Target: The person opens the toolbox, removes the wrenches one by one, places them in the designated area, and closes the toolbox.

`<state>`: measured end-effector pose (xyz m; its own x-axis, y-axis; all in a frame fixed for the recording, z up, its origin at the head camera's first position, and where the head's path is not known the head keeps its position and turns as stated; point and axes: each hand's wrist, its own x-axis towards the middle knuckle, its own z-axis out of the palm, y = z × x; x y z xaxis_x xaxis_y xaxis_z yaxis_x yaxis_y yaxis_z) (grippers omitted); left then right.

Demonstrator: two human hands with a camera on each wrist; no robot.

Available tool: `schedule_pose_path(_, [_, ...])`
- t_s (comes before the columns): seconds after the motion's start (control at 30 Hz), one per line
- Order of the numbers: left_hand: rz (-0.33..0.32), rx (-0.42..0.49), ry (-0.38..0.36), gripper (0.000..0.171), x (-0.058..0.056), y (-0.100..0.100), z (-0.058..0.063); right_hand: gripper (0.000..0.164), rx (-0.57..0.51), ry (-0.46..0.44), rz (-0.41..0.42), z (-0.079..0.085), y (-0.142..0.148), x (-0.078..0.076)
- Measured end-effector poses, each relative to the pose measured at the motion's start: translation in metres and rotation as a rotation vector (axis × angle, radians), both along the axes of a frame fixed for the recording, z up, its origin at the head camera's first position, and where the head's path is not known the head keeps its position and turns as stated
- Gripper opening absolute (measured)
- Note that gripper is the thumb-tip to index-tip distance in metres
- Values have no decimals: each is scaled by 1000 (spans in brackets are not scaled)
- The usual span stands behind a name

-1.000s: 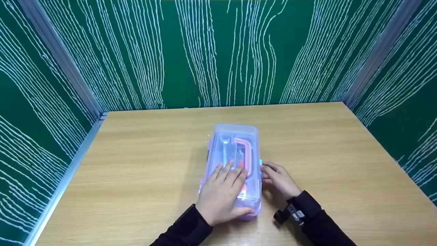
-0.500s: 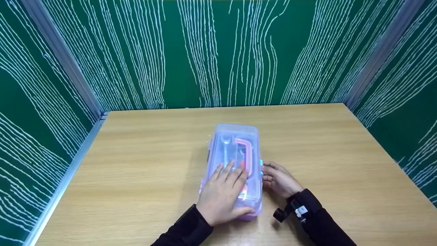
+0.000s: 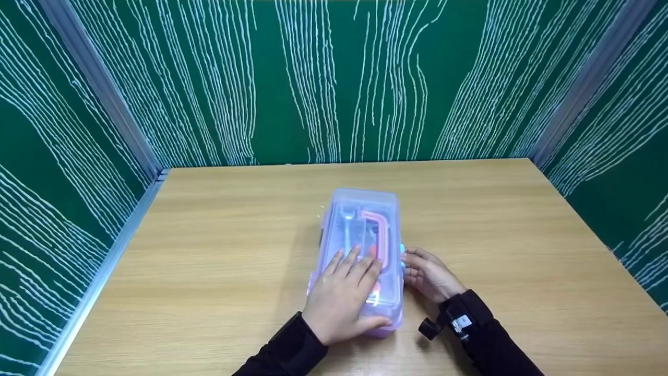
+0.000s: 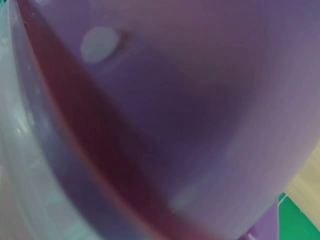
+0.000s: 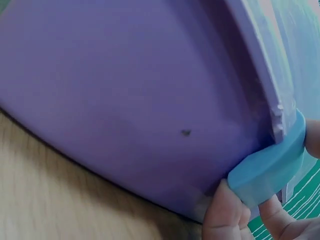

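A purple storage box with a translucent lid [image 3: 365,197] stands lengthwise on the table. Through the lid show a pink handle [image 3: 382,241] and a pale blue long shape [image 3: 347,230]. My left hand [image 3: 342,297] rests flat on the near part of the lid, fingers spread. At the box's right side my right hand [image 3: 430,274] has its fingers bent around a turquoise latch [image 5: 270,170]. In the right wrist view, fingertips touch the latch from below and from the right; its upper end meets the lid's rim. The left wrist view holds the purple box wall [image 4: 190,90] up close.
The box stands on a wooden table [image 3: 235,224]. Green panels with white wavy lines [image 3: 376,78] enclose its back and sides, with grey posts [image 3: 99,89] at the corners. A small black device [image 3: 451,324] is strapped to my right wrist.
My right hand has turned slightly at the wrist while staying at the latch. The left hand stays on the lid, and the box looks unmoved apart from a small camera shift.
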<state>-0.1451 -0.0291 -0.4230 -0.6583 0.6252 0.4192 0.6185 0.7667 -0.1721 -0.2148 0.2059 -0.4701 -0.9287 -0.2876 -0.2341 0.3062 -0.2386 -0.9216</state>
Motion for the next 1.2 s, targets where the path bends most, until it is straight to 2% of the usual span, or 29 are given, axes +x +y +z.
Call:
schedule_pose_path(0.17, [-3,5,-2,99,0,0,-2,16,131,80,-69,2,-2,2])
schedule_pose_path(0.33, [1,8,-7,99,1,0,-2,28,272,158,-111,3,-3,4])
schedule_pose_path(0.57, [7,0,-12,100,0,1,-2,40,413,274,-105,6,0,4])
schedule_pose_path(0.77, [-3,3,20,98,-1,1,-4,41,401,314,-78,8,4,5])
schedule_pose_path(0.93, [1,1,11,98,-1,1,-4,42,384,320,-50,7,8,4])
schedule_pose_path(1.2, [12,-17,-1,98,-1,1,-3,55,441,375,42,8,14,2])
